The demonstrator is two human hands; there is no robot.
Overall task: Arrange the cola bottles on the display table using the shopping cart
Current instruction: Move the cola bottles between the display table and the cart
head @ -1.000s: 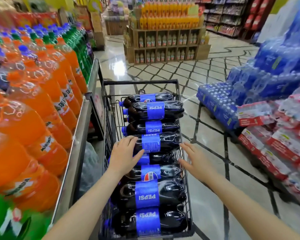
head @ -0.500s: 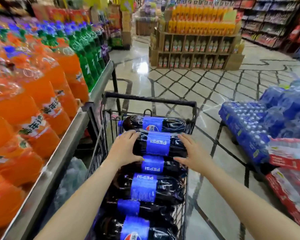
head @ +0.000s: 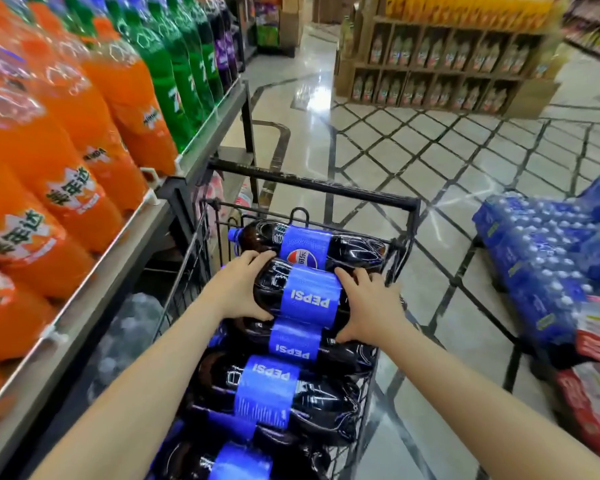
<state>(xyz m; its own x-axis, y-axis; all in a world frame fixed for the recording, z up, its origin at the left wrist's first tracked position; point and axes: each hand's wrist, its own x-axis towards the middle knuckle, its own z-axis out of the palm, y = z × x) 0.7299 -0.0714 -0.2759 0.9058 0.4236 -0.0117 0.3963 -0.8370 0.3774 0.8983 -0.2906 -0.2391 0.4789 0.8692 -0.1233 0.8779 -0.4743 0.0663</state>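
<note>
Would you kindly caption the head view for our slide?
Both hands, left and right, grip a cola bottle in the cart.

"PEPSI" on cola bottle labels (head: pixel 305 299)

Dark cola bottles (head: pixel 291 386) sideways in cart (head: pixel 312 185)

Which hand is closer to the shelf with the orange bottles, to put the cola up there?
Left. The left hand grips the neck end of the cola bottle on the shelf's side; the right hand holds the far end, beside the cart's aisle side.
</note>
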